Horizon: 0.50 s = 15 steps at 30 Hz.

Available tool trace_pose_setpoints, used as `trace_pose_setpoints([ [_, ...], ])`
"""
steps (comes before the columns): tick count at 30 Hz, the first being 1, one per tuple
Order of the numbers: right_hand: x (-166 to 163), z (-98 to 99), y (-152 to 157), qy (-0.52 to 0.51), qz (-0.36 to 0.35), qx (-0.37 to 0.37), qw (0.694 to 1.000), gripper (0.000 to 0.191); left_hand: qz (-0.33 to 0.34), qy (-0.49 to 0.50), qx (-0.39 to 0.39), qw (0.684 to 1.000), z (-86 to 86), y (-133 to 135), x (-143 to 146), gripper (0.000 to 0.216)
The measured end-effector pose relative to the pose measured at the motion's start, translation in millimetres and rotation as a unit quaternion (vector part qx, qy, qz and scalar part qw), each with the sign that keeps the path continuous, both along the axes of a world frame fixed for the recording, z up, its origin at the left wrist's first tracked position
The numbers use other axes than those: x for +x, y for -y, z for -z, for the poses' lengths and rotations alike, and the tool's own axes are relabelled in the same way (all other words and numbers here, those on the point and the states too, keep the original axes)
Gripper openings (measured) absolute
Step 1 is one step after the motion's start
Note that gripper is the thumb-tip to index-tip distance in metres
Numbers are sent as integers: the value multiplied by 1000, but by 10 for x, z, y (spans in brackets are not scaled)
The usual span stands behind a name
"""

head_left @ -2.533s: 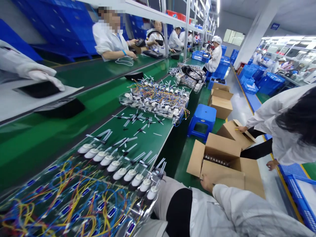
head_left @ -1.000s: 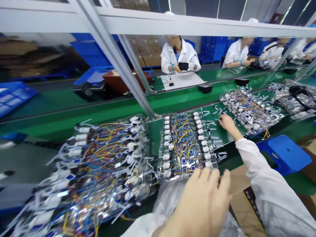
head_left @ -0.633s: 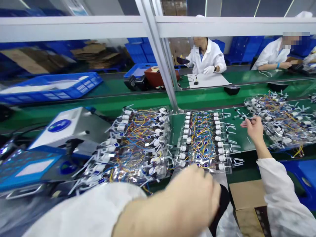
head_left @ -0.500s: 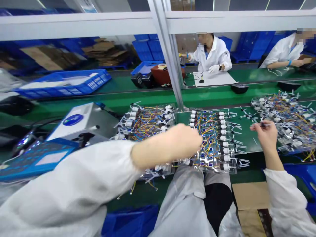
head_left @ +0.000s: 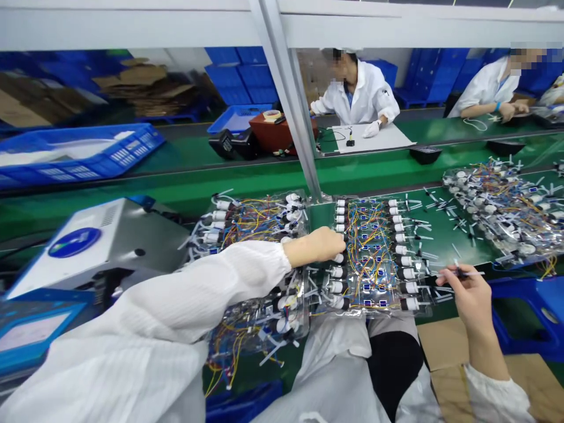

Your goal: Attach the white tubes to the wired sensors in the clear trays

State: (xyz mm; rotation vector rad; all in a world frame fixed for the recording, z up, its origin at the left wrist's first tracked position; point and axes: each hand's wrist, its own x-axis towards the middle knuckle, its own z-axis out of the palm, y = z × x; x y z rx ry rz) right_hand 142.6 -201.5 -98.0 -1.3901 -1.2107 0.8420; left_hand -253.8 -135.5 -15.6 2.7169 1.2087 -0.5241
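My left hand (head_left: 321, 245) reaches over the green bench with its fingers curled down on a white-capped part at the left edge of a clear tray of wired parts (head_left: 373, 258). My right hand (head_left: 467, 291) is at the tray's right corner, pinching a thin white-and-black tube piece (head_left: 467, 273) between thumb and fingers. Rows of white-capped cylinders with blue, yellow and orange wires fill the tray. A second clear tray (head_left: 253, 252) of the same parts lies left of it, partly under my sleeve.
A grey machine with a blue round label (head_left: 94, 241) and a blue panel (head_left: 30, 329) stand at my left. Loose tube pieces (head_left: 445, 220) and another heap of wired parts (head_left: 502, 205) lie to the right. A metal post (head_left: 291, 111) rises ahead. White-coated people sit across the conveyor.
My view swung from the cardboard boxes on the floor back to the bench. My left hand reached onto the tray. My right hand picked up a tube piece and drew it toward me.
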Motion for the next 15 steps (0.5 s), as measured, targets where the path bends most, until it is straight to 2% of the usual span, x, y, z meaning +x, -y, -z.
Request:
trace_pose_setpoints([
  [5,-176,-56,-46,-19,-3,6,1000,31,-56,2,-44,997,112,4,-47,13],
  [8,-307,-153,-109,-25,-45,1,999,30,-78,8,-55,995,69,-33,-61,14],
  [12,-465,-252,-167,-29,-96,-10,995,28,-146,9,-15,989,-31,-117,-82,35],
  [15,-599,-297,-210,-65,-127,-11,990,25,-192,-11,-30,981,-12,-158,-44,36],
])
